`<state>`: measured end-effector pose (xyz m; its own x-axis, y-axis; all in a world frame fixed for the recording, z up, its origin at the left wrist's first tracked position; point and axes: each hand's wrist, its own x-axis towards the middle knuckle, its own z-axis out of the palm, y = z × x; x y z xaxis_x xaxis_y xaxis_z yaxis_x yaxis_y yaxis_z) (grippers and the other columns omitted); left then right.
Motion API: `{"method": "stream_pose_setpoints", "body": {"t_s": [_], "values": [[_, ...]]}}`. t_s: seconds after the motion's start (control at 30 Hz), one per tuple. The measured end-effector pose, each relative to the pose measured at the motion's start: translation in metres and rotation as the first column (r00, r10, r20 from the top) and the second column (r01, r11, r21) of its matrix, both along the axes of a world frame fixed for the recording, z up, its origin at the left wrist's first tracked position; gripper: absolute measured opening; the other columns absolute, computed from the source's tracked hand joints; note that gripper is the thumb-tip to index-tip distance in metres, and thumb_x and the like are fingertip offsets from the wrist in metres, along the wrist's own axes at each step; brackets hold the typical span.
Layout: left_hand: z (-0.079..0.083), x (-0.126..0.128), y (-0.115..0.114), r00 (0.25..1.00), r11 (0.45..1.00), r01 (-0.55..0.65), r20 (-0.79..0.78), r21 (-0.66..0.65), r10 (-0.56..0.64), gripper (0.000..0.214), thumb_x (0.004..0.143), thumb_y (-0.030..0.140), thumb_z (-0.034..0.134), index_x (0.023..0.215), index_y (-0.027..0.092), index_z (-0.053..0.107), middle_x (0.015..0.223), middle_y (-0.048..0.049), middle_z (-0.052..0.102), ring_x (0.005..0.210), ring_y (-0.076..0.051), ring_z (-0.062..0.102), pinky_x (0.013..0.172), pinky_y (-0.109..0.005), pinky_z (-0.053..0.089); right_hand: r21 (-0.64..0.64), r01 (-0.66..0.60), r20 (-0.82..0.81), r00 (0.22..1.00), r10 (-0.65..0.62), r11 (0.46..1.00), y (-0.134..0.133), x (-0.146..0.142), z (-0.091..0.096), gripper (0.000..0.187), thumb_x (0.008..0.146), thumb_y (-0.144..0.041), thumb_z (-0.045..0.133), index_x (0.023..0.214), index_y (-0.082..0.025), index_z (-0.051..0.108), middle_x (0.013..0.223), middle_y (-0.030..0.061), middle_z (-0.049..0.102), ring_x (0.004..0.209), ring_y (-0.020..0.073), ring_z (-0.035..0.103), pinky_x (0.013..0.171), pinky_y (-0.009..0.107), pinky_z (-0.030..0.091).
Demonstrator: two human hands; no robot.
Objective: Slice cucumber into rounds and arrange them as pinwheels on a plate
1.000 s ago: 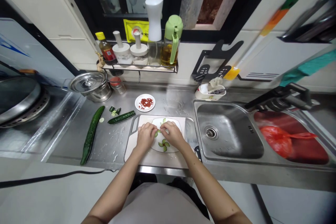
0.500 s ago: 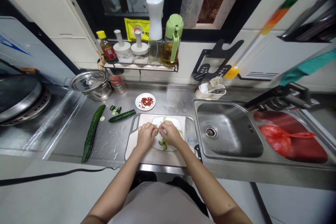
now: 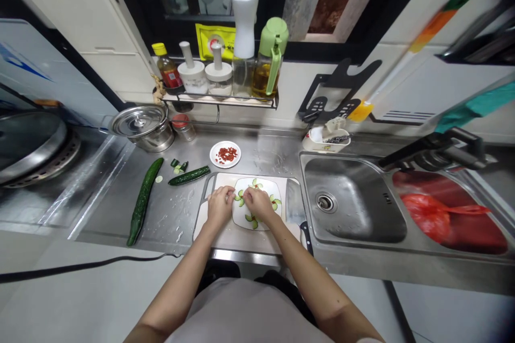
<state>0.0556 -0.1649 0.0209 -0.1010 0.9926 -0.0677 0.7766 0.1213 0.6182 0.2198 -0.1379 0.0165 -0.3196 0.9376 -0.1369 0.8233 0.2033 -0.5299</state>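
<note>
Both hands are down on the white plate (image 3: 264, 191), which sits on the cutting board (image 3: 241, 239) right in front of me. My left hand (image 3: 219, 205) is at the plate's 9 o'clock rim, fingers curled in tight, a narrow grip. My right hand (image 3: 258, 203) lies across the middle of the plate, fingertips pointing to 9 o'clock, its grip drawn in close too.

Between the two sets of fingertips sit the cucumber slices (image 3: 238, 197), at about 10 o'clock on the plate. Both hands touch them, but I can't tell whether either grip is pinching a slice or just pressing on it. More green slices lie in little clusters at the plate's 12, 3 and 6 o'clock edges.

A cleaver (image 3: 293, 202) lies flat on the board just beside the plate at 3 o'clock. On the steel surface (image 3: 173, 214), out at 9 o'clock from the board, lies a whole cucumber (image 3: 144, 201). A cut cucumber piece (image 3: 189, 176) is nearer, at 10 o'clock. A small dish (image 3: 212, 156) of red bits stands at 12 o'clock beyond the board. A lidded pot (image 3: 140, 127) is far off at 10 o'clock, and the sink (image 3: 354, 209) lies at 3 o'clock.
</note>
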Motion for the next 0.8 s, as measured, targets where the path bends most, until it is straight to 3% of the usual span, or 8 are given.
{"method": "stream_pose_setpoints", "body": {"t_s": [0.5,0.8], "values": [[-0.015,0.014,0.009,0.995,0.997,0.025,-0.092,-0.069,-0.031,0.015,0.086,0.026,0.059,0.098,0.023,0.067,0.098,-0.0048,0.066,0.099,-0.023,0.057,0.088,-0.035,0.035,-0.020,0.008,0.100,0.995,-0.006,1.000,0.001,-0.007,-0.012,0.018,0.094,-0.023,0.046,0.084,-0.019,0.060,0.079,-0.0001,0.068,0.075,0.0148,0.056,0.075,0.029,0.024],[-0.013,0.018,0.010,0.990,0.995,0.042,-0.130,-0.093,-0.054,0.014,0.086,0.028,0.061,0.098,0.024,0.067,0.093,-0.0043,0.065,0.097,-0.023,0.056,0.085,-0.035,0.034,-0.009,0.014,0.131,0.991,-0.012,1.000,0.001,-0.008,-0.014,0.020,0.094,-0.025,0.045,0.082,-0.019,0.060,0.078,0.0015,0.068,0.078,0.0163,0.057,0.075,0.030,0.024]]}}
